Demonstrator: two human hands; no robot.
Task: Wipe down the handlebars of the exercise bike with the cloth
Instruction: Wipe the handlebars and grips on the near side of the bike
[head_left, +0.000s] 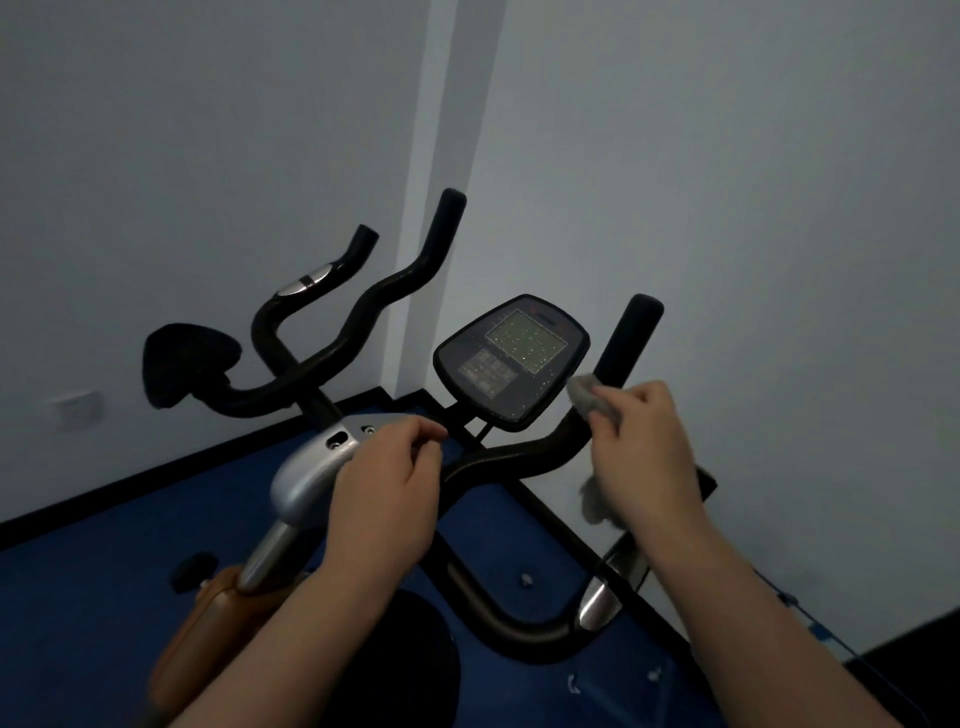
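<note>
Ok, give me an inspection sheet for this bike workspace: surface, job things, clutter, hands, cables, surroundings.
Surface: blue floor, small pale scraps on it near the bike.
Job things: grey cloth wrapped on the right handlebar; left handlebar bare.
Clutter: nothing seen beyond the scraps.
Hands: right hand grips the cloth on the bar; left hand rests by the silver stem cover, fingers curled, holding nothing seen.
Cables: thin line along the floor at right.
Surroundings: console, white walls, wall socket.

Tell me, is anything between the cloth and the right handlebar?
Nothing visible. The right hand grips the grey cloth right against the right handlebar, below its upright end. The console sits beside it to the left, not in between.
</note>
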